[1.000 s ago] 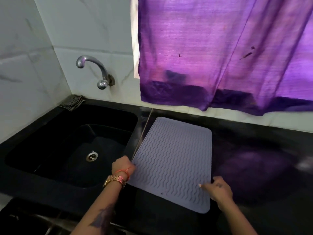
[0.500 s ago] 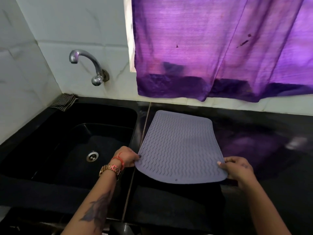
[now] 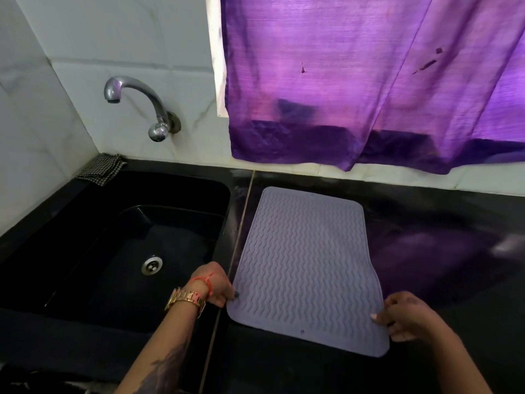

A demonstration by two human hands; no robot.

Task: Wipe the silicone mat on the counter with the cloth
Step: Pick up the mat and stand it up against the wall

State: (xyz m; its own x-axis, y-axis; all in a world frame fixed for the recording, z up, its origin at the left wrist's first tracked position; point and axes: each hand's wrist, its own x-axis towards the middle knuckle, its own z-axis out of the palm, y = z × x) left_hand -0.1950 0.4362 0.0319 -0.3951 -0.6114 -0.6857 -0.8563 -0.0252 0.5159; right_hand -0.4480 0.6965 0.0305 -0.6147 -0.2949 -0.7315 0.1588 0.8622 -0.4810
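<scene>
Two large things fill the black bench (image 3: 426, 371): the sink (image 3: 113, 251) at its left end and the silicone mat (image 3: 304, 265) lying flat beside it, probably being squared up for wiping. The left hand (image 3: 217, 287) and right hand (image 3: 409, 317) pinch its near corners with narrow fingers. A checkered cloth (image 3: 100, 169), probably the wiping one, lies folded at the sink's far left corner; its underside is hidden.

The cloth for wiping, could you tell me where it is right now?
The checked cloth lies at the sink's far-left corner against the wall, below the tap.
</scene>
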